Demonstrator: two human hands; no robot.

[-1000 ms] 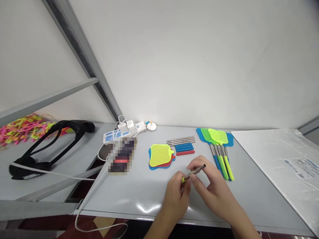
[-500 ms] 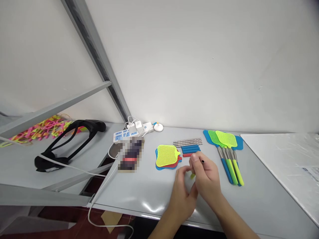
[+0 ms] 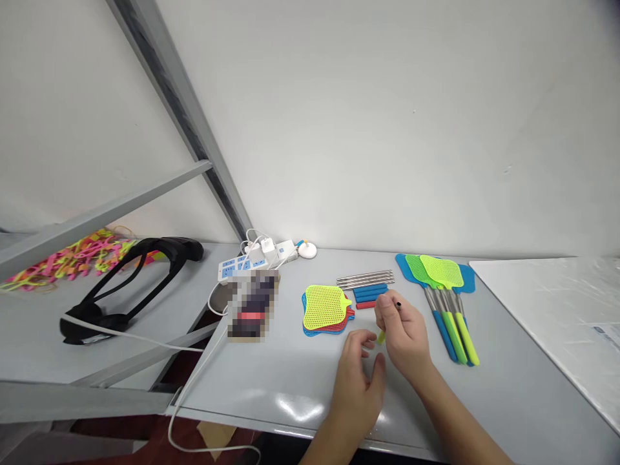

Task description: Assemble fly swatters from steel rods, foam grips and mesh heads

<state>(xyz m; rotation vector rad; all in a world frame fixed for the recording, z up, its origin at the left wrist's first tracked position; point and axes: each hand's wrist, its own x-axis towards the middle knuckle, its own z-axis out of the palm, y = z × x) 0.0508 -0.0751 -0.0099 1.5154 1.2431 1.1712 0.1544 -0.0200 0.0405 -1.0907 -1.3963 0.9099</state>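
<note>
My right hand is closed around a yellow-green handle piece, whose tip shows below the fingers. A small dark round end pokes out above the fist; the rest is hidden in the grip. Just left of it, my left hand has its thumb and fingers apart and holds nothing. Beyond the hands lie a stack of fly swatter heads with a yellow one on top, several metal rods, several blue handle tubes and a red tube.
Several whole fly swatters are piled to the right, beside a white wrapped board. At the left stand a pixelated phone-like item, a power strip with cables, a black frame and colourful strands behind a metal post.
My left hand has come away from the yellow-green handle piece, opening its fingers. My right hand still grips the piece and has shifted slightly right. The camera view has moved a little.
</note>
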